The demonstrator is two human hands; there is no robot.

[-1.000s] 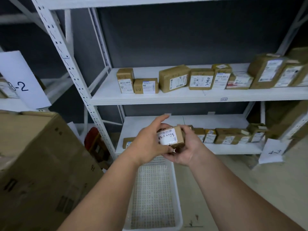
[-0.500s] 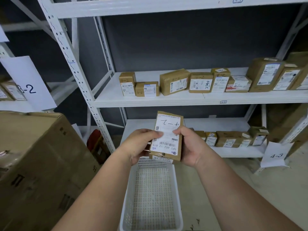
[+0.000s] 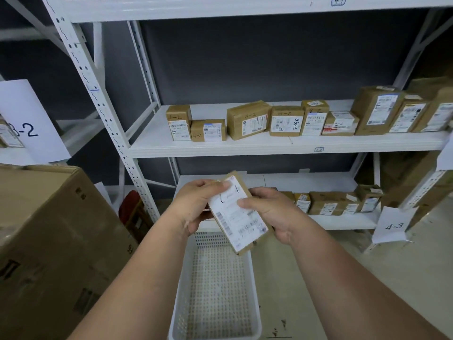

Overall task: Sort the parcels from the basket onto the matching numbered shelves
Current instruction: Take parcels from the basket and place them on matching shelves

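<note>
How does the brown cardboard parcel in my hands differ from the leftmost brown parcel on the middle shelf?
The held brown cardboard parcel is flat, tilted, and gripped by the left hand and right hand; the leftmost brown shelf parcel is boxier, upright and untouched. The held one's label covers nearly its whole face; the shelf one's only the lower half. Both are brown with white labels.

A brown parcel (image 3: 239, 214) with a white label is held tilted above the white basket's (image 3: 215, 290) far end; the basket stands on the floor.
</note>
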